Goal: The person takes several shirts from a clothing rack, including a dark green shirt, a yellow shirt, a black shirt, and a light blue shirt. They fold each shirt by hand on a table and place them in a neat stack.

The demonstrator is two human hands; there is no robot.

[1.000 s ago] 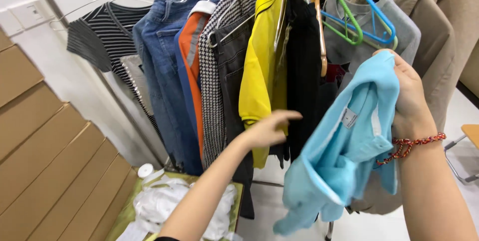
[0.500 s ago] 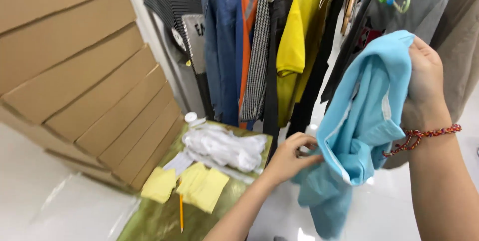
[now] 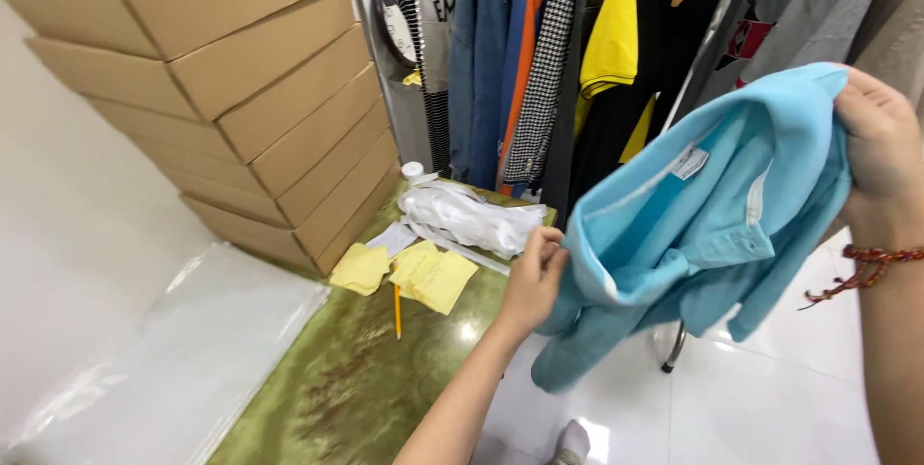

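A light blue polo shirt [image 3: 703,224] hangs spread between my two hands, its collar and white label facing me. My left hand [image 3: 534,277] pinches the shirt's lower left edge, just above the green table [image 3: 366,378]. My right hand [image 3: 881,142] grips the upper right part of the shirt at shoulder height; a red braided bracelet is on that wrist. The shirt's bottom droops below my left hand toward the white floor.
A rack of hanging clothes [image 3: 577,51] stands behind the table. Stacked cardboard boxes [image 3: 231,90] rise at the left. On the table lie white bags [image 3: 472,219], yellow papers [image 3: 423,272] and a pencil [image 3: 397,311]. A clear plastic sheet [image 3: 164,349] lies on the floor.
My view has dropped and swung left toward the table. My left hand came back from the rack and took hold of the shirt's edge; the shirt is now spread wider.
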